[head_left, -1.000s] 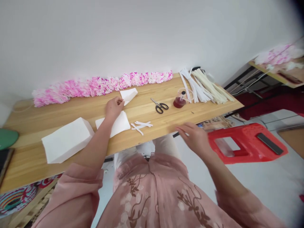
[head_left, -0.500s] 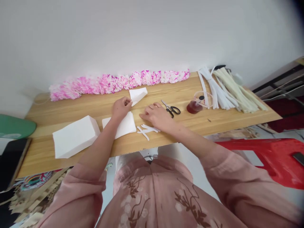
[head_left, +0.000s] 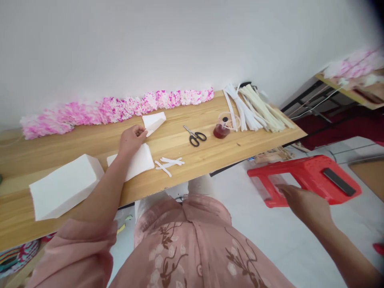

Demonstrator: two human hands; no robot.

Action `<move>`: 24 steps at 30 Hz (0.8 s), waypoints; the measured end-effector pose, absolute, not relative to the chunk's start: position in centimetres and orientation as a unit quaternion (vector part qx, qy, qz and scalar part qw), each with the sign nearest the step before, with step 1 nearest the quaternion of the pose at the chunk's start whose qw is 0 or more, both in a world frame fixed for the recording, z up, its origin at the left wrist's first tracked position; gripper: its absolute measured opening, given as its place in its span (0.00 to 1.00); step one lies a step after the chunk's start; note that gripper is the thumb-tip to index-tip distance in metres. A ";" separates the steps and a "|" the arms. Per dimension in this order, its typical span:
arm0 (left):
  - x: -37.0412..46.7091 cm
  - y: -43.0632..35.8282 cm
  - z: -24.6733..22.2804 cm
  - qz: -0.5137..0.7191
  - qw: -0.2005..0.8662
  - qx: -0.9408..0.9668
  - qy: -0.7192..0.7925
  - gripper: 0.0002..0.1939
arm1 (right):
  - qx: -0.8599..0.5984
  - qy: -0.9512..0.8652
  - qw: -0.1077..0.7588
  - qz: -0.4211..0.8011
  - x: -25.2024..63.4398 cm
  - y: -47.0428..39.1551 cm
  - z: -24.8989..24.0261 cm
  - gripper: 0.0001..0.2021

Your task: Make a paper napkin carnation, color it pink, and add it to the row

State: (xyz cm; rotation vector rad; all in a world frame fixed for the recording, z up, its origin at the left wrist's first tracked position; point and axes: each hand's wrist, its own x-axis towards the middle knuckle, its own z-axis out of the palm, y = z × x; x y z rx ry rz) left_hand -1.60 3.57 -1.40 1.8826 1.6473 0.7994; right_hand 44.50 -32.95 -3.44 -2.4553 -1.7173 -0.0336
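My left hand [head_left: 132, 139] pinches the near corner of a small folded white paper [head_left: 154, 121] on the wooden table. Under that forearm lies a square white stack [head_left: 139, 162], with a large white paper block [head_left: 67, 188] to its left. Off the table at the right, my right hand [head_left: 304, 200] hangs over the red stool; its fingers are partly hidden, and whether it holds anything does not show. Several short white strips [head_left: 169, 163] lie beside the stack. Black-handled scissors [head_left: 195, 137] rest farther back, left of a container of red liquid [head_left: 221, 130].
Pink and white ruffled flowers [head_left: 120, 108] line the table's back edge. Bundles of white strips [head_left: 244, 110] and cream strips [head_left: 264, 108] lie at its right end. The red stool [head_left: 312, 176] stands on the floor at the right, holding a dark bar [head_left: 339, 182].
My right hand has left the table beside the scissors and moved far right, over the stool. The view has turned right. My left hand stays at the folded paper.
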 end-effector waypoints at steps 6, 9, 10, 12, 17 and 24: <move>-1.5 3.2 -0.9 0.265 0.216 0.723 0.600 0.08 | -0.796 -0.604 0.015 -0.037 39.2 -29.9 -1.3 0.30; -1.3 3.0 -0.5 0.231 0.122 0.783 0.565 0.09 | -0.656 -0.739 0.151 -0.008 34.3 -25.1 0.9 0.16; -1.1 2.9 -0.4 0.219 0.089 0.807 0.542 0.10 | -0.615 -0.766 0.186 -0.011 32.7 -23.1 1.3 0.13; -0.9 2.7 0.1 0.189 0.047 0.845 0.497 0.11 | -0.545 -0.808 0.223 -0.010 29.7 -18.8 1.7 0.14; -0.2 2.0 1.2 0.125 0.033 0.885 0.446 0.12 | -0.479 -0.850 0.213 -0.047 24.4 -8.3 1.6 0.18; -0.1 1.4 0.9 0.111 0.038 0.900 0.420 0.15 | -0.461 -0.882 0.093 -0.034 21.9 -2.0 1.4 0.09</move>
